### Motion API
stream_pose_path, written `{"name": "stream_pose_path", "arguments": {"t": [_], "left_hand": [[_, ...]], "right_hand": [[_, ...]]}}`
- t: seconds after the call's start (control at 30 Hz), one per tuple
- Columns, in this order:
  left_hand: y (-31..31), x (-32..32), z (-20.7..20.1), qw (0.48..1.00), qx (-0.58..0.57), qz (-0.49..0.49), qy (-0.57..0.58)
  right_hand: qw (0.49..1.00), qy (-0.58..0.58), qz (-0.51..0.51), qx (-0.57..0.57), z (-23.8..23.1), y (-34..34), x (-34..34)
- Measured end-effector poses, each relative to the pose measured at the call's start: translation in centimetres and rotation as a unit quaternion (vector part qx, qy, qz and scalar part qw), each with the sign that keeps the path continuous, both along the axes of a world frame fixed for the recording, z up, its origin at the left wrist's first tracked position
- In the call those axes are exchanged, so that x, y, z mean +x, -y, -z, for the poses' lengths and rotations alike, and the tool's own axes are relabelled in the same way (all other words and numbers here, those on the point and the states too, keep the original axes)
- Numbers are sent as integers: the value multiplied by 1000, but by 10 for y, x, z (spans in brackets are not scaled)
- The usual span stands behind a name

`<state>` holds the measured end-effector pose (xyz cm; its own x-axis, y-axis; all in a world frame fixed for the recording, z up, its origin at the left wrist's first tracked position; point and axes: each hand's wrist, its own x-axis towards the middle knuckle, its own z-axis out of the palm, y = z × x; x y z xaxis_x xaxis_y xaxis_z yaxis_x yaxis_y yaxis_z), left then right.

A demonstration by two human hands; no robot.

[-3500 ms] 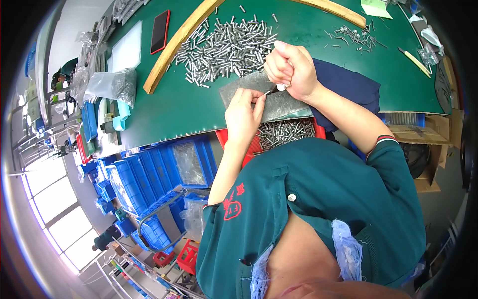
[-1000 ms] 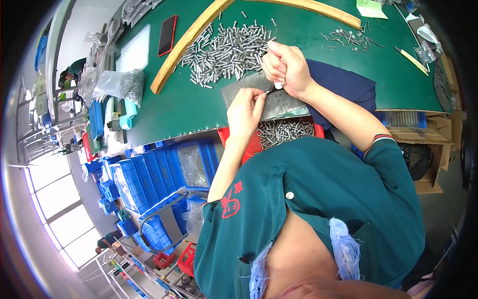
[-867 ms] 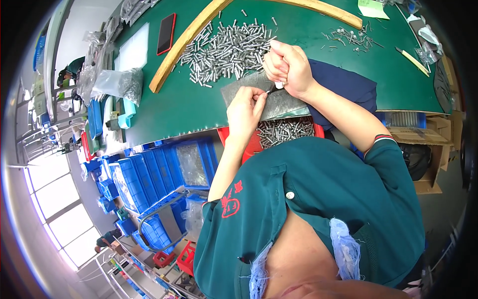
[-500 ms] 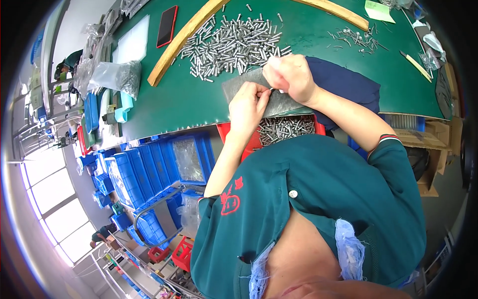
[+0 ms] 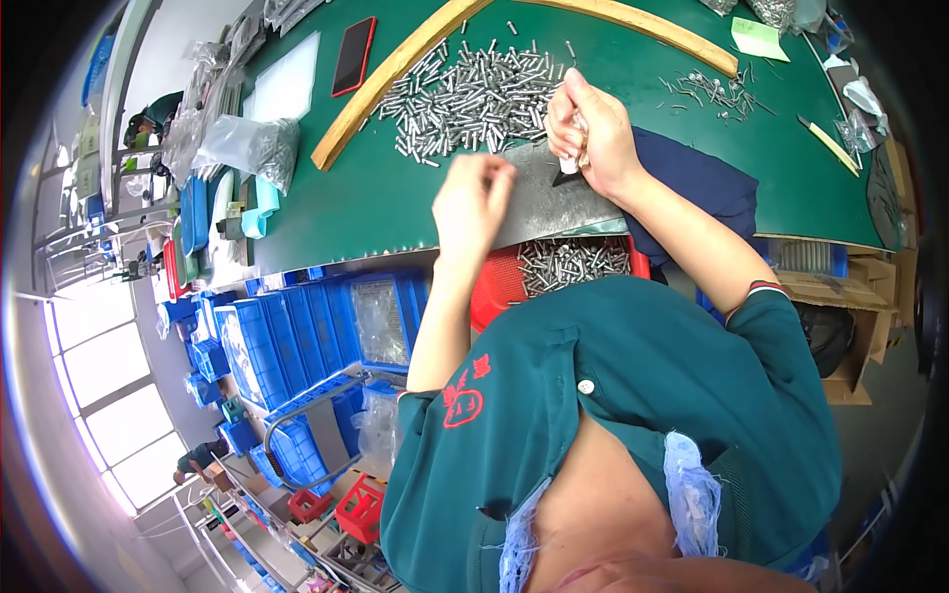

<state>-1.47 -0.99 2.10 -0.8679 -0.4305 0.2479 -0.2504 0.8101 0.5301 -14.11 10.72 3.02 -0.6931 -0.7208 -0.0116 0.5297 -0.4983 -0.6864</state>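
Observation:
My right hand (image 5: 603, 133) is closed around a tool (image 5: 569, 165) with a white handle and a dark pointed tip, aimed down at a grey mat (image 5: 539, 203). Left of that, my left hand (image 5: 473, 198) hovers by the mat's left edge with bent fingers. Motion blurs its fingertips, so I cannot make out whether anything is between them. Just beyond both hands lies a heap of small silvery metal screws (image 5: 484, 99). Below the table edge, a red basket (image 5: 494, 287) holds more such screws (image 5: 573, 269).
Wooden strips (image 5: 395, 79) border the heap on the green table (image 5: 366, 203). Navy cloth (image 5: 687, 183) lies by my right forearm. Farther right are loose metal bits (image 5: 722, 94) and a knife (image 5: 830, 146). A phone (image 5: 354, 56) and a plastic bag (image 5: 252, 148) are at left.
My hands have drawn apart. The left moved left, away from the tool; the right lifted slightly and turned, so the tool's dark tip now shows. The whole view shifted a little.

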Motion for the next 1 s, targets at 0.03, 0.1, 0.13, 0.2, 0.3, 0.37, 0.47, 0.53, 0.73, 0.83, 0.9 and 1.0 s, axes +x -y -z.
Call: {"name": "stream_pose_path", "arguments": {"t": [0.03, 0.1, 0.13, 0.2, 0.3, 0.37, 0.47, 0.53, 0.73, 0.83, 0.9, 1.0], "left_hand": [[6, -6, 2, 998, -39, -38, 6], [12, -14, 5, 994, -78, -77, 12], [13, -16, 7, 991, -90, -91, 37], [15, -18, 8, 987, -101, -106, 63], [21, -17, 5, 990, -65, -100, 81], [21, -14, 4, 991, -66, -94, 71], [12, -8, -1, 996, -59, -41, 46], [-2, 2, 0, 997, -32, 29, 58], [-29, 9, 5, 997, 24, 20, 70], [-28, 10, 11, 998, 32, 25, 48], [-28, 9, 11, 997, 46, 25, 48], [-28, 9, 12, 996, 67, 24, 44]], "right_hand": [[1000, -1, -1, 0, 1, 0, 2], [993, -109, -15, 34, 4, -1, 4], [993, -110, -16, 34, 3, 0, 4], [992, -129, -8, 1, 0, 1, 5], [988, -150, -41, -1, 5, -1, 0], [984, -159, -81, -26, 6, -4, -2], [983, -115, -94, -107, 10, -4, -6], [987, -76, -89, -110, 8, -5, -6], [996, -28, -57, -70, 7, -5, -4], [996, -22, -50, -72, 6, -6, 0], [996, -23, -45, -70, 5, -5, 2], [996, -21, -37, -83, 5, -6, 2]]}}
